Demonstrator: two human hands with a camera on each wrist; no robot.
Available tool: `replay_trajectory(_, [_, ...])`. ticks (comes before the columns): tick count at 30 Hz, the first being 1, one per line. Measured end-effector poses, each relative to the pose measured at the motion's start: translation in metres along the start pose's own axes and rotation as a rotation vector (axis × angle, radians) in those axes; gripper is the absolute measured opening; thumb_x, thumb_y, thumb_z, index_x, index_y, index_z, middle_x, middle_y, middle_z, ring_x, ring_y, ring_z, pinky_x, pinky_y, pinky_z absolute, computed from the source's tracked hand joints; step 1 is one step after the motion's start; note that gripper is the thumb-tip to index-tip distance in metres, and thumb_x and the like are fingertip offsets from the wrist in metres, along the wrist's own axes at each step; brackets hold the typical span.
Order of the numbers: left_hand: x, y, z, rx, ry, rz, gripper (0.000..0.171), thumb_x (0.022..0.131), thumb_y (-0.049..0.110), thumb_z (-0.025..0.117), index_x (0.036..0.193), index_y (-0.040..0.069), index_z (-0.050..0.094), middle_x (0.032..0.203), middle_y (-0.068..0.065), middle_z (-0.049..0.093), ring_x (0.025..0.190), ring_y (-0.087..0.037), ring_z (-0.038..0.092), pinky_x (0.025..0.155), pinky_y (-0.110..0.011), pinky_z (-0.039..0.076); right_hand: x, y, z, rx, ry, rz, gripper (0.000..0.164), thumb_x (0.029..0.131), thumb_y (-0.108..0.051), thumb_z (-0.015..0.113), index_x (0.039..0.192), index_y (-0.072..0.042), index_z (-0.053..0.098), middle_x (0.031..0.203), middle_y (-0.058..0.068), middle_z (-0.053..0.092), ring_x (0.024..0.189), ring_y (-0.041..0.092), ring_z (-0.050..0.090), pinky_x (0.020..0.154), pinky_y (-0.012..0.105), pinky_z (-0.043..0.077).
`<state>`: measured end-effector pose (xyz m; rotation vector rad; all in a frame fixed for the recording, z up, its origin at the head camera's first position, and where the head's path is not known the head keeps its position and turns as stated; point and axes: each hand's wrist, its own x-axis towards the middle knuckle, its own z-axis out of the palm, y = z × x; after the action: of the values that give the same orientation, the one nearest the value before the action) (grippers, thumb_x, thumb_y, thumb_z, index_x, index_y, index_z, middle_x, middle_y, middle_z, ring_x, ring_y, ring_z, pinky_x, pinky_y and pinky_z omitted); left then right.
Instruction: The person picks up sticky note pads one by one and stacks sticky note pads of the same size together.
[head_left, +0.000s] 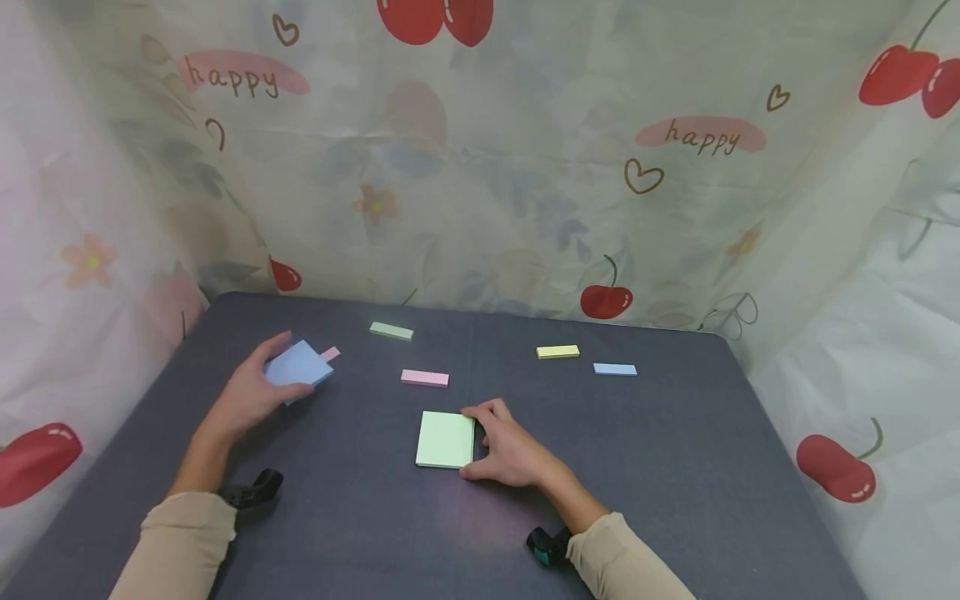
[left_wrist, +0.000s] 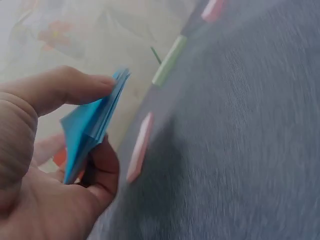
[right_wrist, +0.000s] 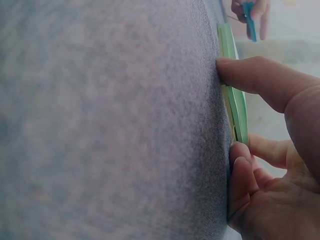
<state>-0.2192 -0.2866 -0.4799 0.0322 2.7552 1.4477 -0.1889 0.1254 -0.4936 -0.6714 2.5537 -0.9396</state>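
Observation:
At the table's left, my left hand [head_left: 258,387] grips a blue pad of sticky notes [head_left: 298,367] between thumb and fingers. In the left wrist view the blue pad [left_wrist: 92,125] is edge-on and looks raised off the table, its sheets slightly fanned. A pale green pad of sticky notes [head_left: 445,440] lies flat near the middle. My right hand [head_left: 513,446] pinches its right side, thumb at the near corner and fingers at the far one. Seen from the right wrist, the green pad [right_wrist: 240,112] has a yellowish layer beneath it.
Small narrow strips lie toward the back of the dark table [head_left: 675,483]: green [head_left: 392,332], pink [head_left: 425,378], yellow [head_left: 558,352] and blue [head_left: 615,370]. Another pink strip [head_left: 331,354] shows partly behind the blue pad. Printed curtains [head_left: 487,208] enclose the table's back and sides.

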Motion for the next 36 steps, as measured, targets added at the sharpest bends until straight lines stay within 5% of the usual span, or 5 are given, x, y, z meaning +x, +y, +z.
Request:
replay_trajectory(8, [0.002, 0.008, 0.005, -0.147, -0.084, -0.054, 0.107, 0.086, 0.021, 0.083, 0.165, 0.022, 0.012, 0.168, -0.019, 0.021, 0.132, -0.041, 0.035, 0.092, -0.038, 0.036, 0.0, 0.001, -0.002, 0.005, -0.003, 0.012, 0.083, 0.082, -0.029, 0.085, 0.152, -0.012, 0.044, 0.14, 0.012, 0.04, 0.103, 0.017, 0.057, 0.09, 0.034, 0.052])
replay_trajectory(17, [0.008, 0.021, 0.018, -0.197, -0.059, -0.05, 0.102, 0.088, 0.016, 0.078, 0.161, 0.008, 0.008, 0.158, -0.026, 0.022, 0.131, -0.042, 0.036, 0.096, -0.043, 0.039, -0.002, 0.006, 0.0, 0.009, -0.002, 0.027, 0.083, 0.082, -0.029, 0.085, 0.151, -0.012, 0.044, 0.139, 0.012, 0.04, 0.102, 0.018, 0.057, 0.087, 0.034, 0.052])
replay_trajectory(29, [0.006, 0.052, 0.03, -0.106, -0.066, 0.056, 0.09, 0.086, 0.018, 0.079, 0.159, 0.014, 0.026, 0.154, -0.023, 0.024, 0.128, -0.041, 0.039, 0.091, -0.038, 0.043, -0.004, 0.005, -0.001, 0.012, 0.005, 0.005, 0.083, 0.081, -0.027, 0.085, 0.151, -0.009, 0.044, 0.138, 0.012, 0.041, 0.101, 0.017, 0.057, 0.088, 0.032, 0.051])
replay_trajectory(36, [0.002, 0.063, 0.033, -0.209, -0.09, 0.143, 0.088, 0.088, 0.01, 0.078, 0.157, 0.009, 0.024, 0.154, -0.022, 0.031, 0.123, -0.041, 0.052, 0.084, -0.02, 0.05, -0.002, 0.002, 0.0, 0.016, 0.004, 0.002, 0.083, 0.082, -0.029, 0.085, 0.152, -0.011, 0.044, 0.139, 0.011, 0.04, 0.101, 0.016, 0.056, 0.088, 0.031, 0.051])
